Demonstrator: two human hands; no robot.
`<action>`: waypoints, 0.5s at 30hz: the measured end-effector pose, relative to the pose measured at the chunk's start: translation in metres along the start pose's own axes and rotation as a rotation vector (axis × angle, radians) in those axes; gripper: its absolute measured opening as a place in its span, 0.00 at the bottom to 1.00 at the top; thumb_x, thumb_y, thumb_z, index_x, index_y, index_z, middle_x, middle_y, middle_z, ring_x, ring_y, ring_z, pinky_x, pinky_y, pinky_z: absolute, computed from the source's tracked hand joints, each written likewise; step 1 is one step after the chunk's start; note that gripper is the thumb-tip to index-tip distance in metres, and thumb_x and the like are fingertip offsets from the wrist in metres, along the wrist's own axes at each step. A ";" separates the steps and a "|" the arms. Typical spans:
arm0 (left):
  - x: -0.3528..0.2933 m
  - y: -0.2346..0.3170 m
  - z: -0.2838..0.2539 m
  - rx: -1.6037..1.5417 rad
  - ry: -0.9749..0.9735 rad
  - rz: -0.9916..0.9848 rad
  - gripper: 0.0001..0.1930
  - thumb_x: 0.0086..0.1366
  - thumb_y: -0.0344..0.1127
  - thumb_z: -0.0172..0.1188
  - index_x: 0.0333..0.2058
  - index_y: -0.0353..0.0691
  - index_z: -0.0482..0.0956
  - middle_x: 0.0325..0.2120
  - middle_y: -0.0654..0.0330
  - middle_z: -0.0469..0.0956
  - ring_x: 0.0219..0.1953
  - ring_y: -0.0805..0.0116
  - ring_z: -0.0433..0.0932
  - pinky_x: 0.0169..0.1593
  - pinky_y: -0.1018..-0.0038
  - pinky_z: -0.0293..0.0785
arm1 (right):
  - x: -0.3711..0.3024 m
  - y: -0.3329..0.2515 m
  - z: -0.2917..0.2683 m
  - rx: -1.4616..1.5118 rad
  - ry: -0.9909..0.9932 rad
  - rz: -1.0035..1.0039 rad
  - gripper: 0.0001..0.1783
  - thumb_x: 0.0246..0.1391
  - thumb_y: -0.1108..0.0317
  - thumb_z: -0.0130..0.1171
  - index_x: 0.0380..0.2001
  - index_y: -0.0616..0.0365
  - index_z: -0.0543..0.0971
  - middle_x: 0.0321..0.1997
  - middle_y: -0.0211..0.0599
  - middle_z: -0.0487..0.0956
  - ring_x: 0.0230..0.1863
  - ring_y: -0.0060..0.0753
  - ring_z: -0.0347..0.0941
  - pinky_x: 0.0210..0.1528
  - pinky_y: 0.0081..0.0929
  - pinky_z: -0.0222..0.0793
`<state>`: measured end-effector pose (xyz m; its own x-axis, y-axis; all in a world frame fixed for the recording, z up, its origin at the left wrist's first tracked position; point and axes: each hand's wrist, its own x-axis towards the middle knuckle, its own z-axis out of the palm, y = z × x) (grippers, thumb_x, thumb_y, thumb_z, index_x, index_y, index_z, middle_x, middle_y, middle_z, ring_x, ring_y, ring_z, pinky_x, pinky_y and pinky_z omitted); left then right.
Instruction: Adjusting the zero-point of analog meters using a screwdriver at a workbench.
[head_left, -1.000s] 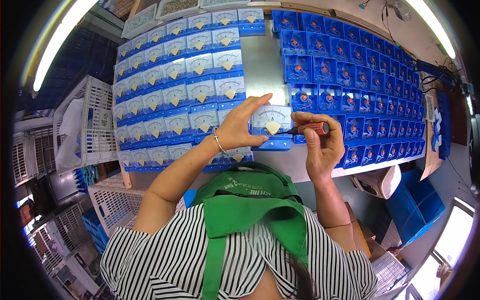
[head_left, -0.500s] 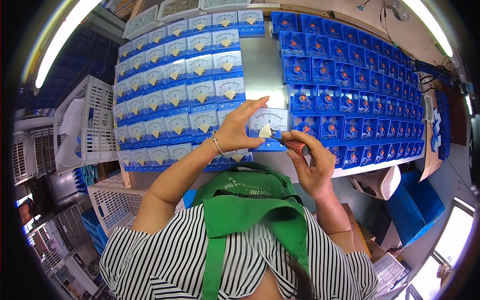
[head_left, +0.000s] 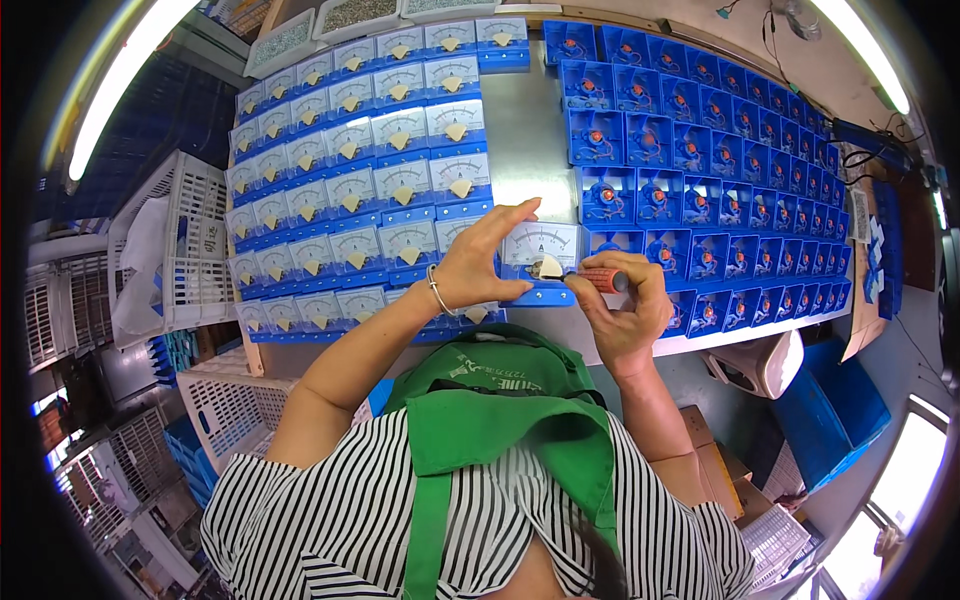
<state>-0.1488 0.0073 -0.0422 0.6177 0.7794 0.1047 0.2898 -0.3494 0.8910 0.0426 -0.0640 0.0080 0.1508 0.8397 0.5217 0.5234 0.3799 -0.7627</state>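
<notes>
A blue-based panel meter (head_left: pixel 541 240) with a white dial lies on the table right in front of me. My left hand (head_left: pixel 474 257) grips its left side, the thumb at the lower corner and the index finger stretched along the top. In my right hand (head_left: pixel 632 310) is a screwdriver (head_left: pixel 604 280) with a red and black handle, lying nearly level. Its tip reaches the lower part of the dial, beside a cream fan-shaped piece (head_left: pixel 550 266). What exactly the tip touches is too small to tell.
Rows of similar meters (head_left: pixel 403 128) with cream pieces fill the left of the table. On the right stand rows of open blue cases (head_left: pixel 690 150) with orange-centred parts and wires. Bins of small parts (head_left: pixel 357 14) line the back edge. White crates (head_left: pixel 190 240) stand at the left.
The cream piece has shifted right and turned on the dial. The screwdriver has swung to a flatter angle, with my right hand moving slightly. My left hand stays almost still.
</notes>
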 end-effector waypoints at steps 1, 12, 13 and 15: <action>0.000 -0.001 0.000 0.004 0.004 -0.008 0.48 0.39 0.37 0.69 0.63 0.43 0.59 0.49 0.53 0.73 0.53 0.55 0.71 0.59 0.66 0.65 | -0.001 0.000 0.000 0.016 -0.004 -0.005 0.22 0.36 0.74 0.75 0.34 0.59 0.74 0.32 0.37 0.81 0.31 0.30 0.79 0.32 0.21 0.72; -0.001 -0.007 -0.002 -0.011 0.014 -0.042 0.49 0.39 0.36 0.70 0.64 0.43 0.59 0.49 0.53 0.72 0.53 0.56 0.71 0.59 0.66 0.65 | -0.005 -0.003 -0.002 0.321 -0.072 0.309 0.14 0.50 0.79 0.63 0.40 0.64 0.74 0.37 0.40 0.83 0.36 0.25 0.79 0.39 0.20 0.74; -0.001 -0.008 -0.002 0.001 0.021 -0.039 0.49 0.39 0.36 0.70 0.64 0.43 0.59 0.49 0.53 0.72 0.53 0.56 0.71 0.59 0.66 0.65 | -0.006 -0.001 -0.001 0.273 -0.065 0.282 0.14 0.50 0.79 0.63 0.40 0.65 0.74 0.37 0.41 0.83 0.36 0.25 0.79 0.40 0.20 0.74; -0.002 -0.007 -0.002 -0.001 0.024 -0.045 0.49 0.40 0.36 0.70 0.64 0.43 0.59 0.49 0.53 0.72 0.53 0.56 0.71 0.59 0.66 0.65 | -0.007 0.000 0.000 0.226 -0.060 0.258 0.13 0.50 0.79 0.63 0.40 0.65 0.74 0.37 0.41 0.83 0.37 0.25 0.79 0.40 0.20 0.74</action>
<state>-0.1535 0.0096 -0.0478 0.5861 0.8068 0.0750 0.3165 -0.3132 0.8954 0.0418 -0.0696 0.0045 0.2012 0.9379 0.2827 0.2747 0.2230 -0.9353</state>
